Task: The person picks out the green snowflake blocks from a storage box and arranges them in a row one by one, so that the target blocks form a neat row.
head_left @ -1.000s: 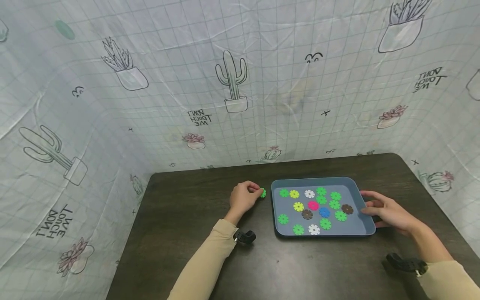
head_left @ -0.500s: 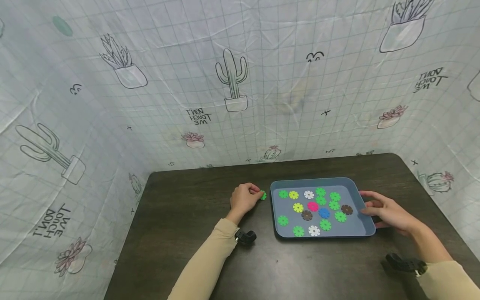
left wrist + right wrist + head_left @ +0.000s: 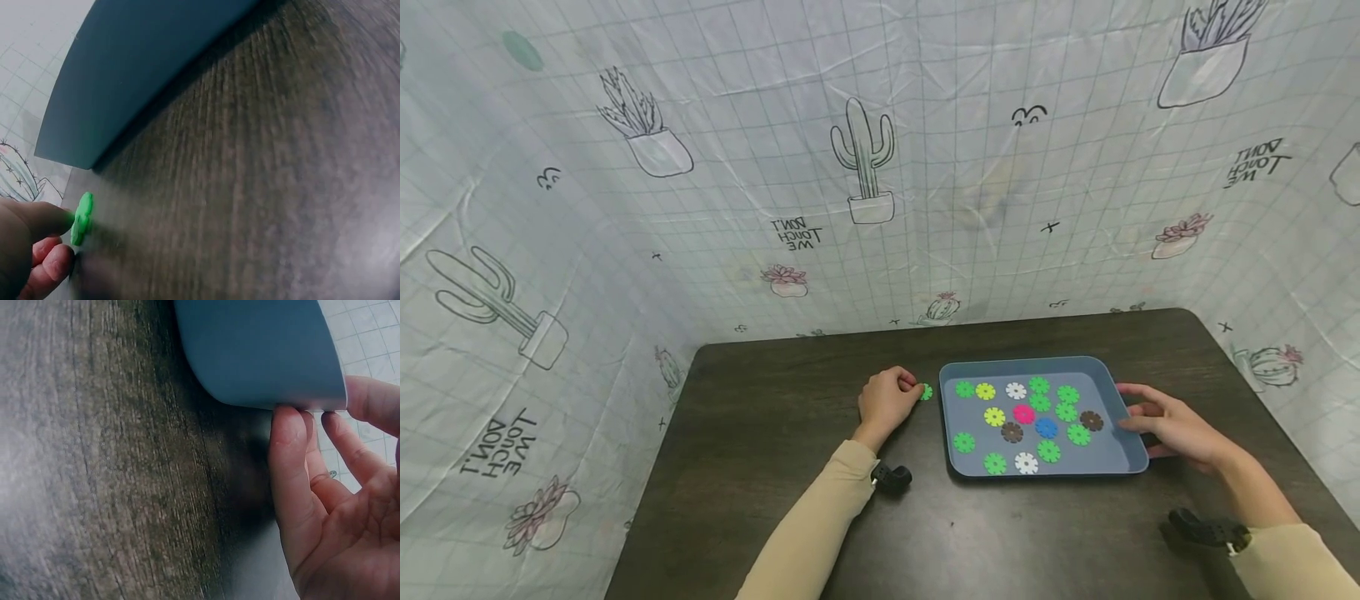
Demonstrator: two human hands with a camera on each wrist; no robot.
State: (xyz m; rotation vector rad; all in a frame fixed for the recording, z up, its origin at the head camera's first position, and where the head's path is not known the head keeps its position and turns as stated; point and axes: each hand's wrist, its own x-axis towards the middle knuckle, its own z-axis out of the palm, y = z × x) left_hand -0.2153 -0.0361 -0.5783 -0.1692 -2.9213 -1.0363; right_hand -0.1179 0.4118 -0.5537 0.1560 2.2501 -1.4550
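A green notched plastic disc (image 3: 927,392) stands on edge just left of the tray, between the thumb and fingers of my left hand (image 3: 883,402). In the left wrist view, the same disc (image 3: 82,219) is pinched at the fingertips, low over the table. Inside the blue-grey tray (image 3: 1108,457) lie several flat notched discs, mostly green, with yellow, white, brown, blue and one pink disc (image 3: 1024,414) among them. My right hand (image 3: 1176,425) holds the tray's right side. The right wrist view shows its fingers (image 3: 289,434) against the outer wall and the rim.
Dark wooden table (image 3: 760,467) lies under the tray and both arms. A white patterned cloth (image 3: 737,167) hangs behind and at both sides. Each wrist wears a black strap, such as the left strap (image 3: 892,477).
The left hand still pinches the green disc, which has shifted only slightly beside the tray. The right hand stays on the tray. The head view has moved a little.
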